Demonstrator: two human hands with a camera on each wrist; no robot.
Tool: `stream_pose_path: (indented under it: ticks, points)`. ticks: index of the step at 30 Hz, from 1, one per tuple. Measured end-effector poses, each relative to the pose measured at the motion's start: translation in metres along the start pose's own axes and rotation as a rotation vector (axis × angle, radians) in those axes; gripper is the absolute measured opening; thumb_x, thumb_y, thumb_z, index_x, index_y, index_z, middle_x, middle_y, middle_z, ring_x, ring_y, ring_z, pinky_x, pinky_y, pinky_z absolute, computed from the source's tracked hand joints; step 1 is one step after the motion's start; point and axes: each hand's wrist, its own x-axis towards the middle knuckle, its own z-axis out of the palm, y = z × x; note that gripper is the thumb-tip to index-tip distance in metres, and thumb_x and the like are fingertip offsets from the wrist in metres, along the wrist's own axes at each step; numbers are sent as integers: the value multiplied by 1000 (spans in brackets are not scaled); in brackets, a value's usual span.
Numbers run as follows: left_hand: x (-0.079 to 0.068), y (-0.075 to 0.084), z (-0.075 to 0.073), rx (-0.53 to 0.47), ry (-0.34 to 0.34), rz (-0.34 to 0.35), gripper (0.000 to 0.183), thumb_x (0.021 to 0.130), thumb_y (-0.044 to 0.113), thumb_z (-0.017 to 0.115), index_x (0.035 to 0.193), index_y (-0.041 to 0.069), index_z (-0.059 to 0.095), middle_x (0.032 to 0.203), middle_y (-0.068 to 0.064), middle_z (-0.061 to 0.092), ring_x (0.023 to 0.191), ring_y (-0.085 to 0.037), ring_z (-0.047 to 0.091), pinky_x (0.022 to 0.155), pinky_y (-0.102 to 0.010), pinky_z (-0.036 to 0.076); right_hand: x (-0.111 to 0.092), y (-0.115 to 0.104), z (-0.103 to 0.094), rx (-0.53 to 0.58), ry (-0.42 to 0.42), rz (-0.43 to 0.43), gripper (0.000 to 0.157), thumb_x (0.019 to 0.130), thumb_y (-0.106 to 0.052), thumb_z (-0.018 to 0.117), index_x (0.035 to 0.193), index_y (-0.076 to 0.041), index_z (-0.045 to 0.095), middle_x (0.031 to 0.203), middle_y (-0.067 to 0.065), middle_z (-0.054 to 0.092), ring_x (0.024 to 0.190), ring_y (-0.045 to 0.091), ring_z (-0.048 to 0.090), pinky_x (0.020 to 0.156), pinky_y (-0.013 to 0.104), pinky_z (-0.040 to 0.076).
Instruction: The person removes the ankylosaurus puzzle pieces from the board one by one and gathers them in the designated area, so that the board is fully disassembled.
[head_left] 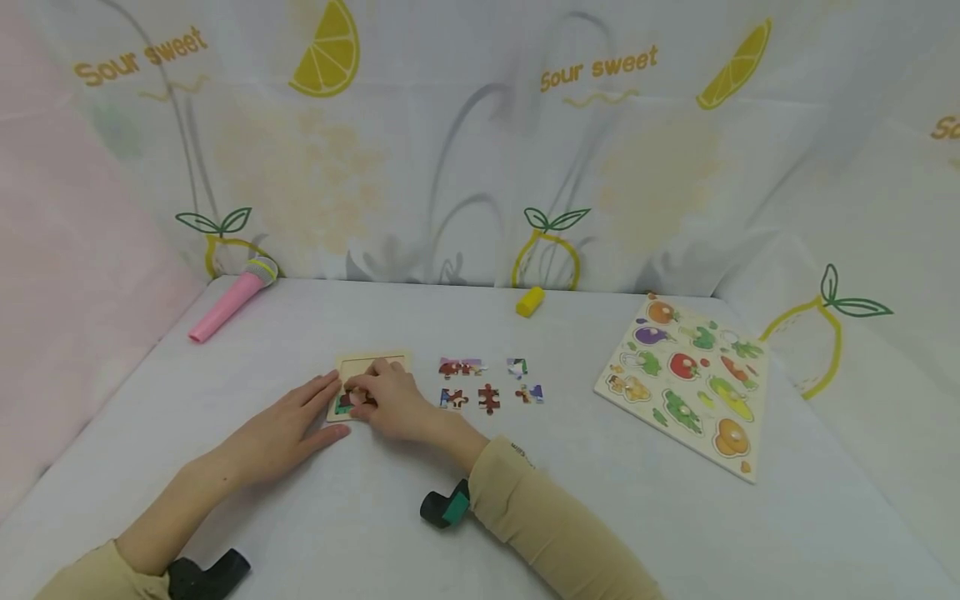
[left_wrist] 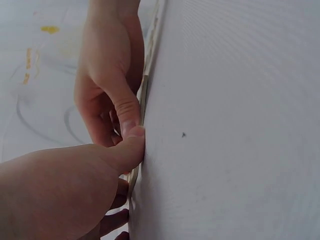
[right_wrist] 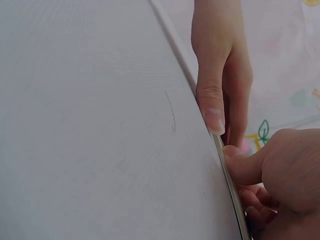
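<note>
The puzzle tray (head_left: pixel 356 365) lies left of the middle of the surface (head_left: pixel 345 533), in from the far edge and far-left corner. The left hand (head_left: pixel 288 425) is set low at the tray's left side, fingers extended forward and thumb spread away from them, its grip wide. The right hand (head_left: pixel 396 406) arches over the tray from the right, fingers bent downward; what, if anything, its grip holds cannot be told.
</note>
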Motion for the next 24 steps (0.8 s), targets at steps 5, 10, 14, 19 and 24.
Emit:
stream_pose_path:
  ticks: [5,10,14,19,24]
  points:
    - [-1,0,0,6,-1,-8,78,99,49,57,150,-7,37,157,-26,33,141,-47,35,111,-62,34,1,1,2,2,7,2,34,97,-27,67,129,-17,65,109,-1,53,96,12,44,78,20,33]
    - [0,1,-1,8,-1,-10,78,99,49,57,150,-7,37,157,-25,34,141,-47,35,110,-63,34,2,2,2,27,11,18,34,96,-27,68,128,-17,65,106,-2,52,94,12,42,78,20,32]
    - [0,2,-1,11,1,-11,78,99,49,57,150,-7,37,157,-26,34,141,-47,36,110,-63,35,1,1,3,45,20,25,35,96,-26,69,129,-17,64,106,-2,50,95,11,42,79,18,33]
    - [-1,2,-2,10,-2,-13,78,99,49,58,150,-7,37,157,-26,33,141,-48,36,110,-63,35,-1,-2,3,78,50,55,33,95,-25,70,127,-18,66,111,0,44,104,14,39,82,17,35]
    - [0,2,-2,3,-11,-19,80,99,51,57,151,-5,36,158,-26,33,142,-48,35,109,-63,35,-2,-6,3,51,85,76,32,93,-24,72,125,-19,69,107,-1,42,106,15,35,81,17,33]
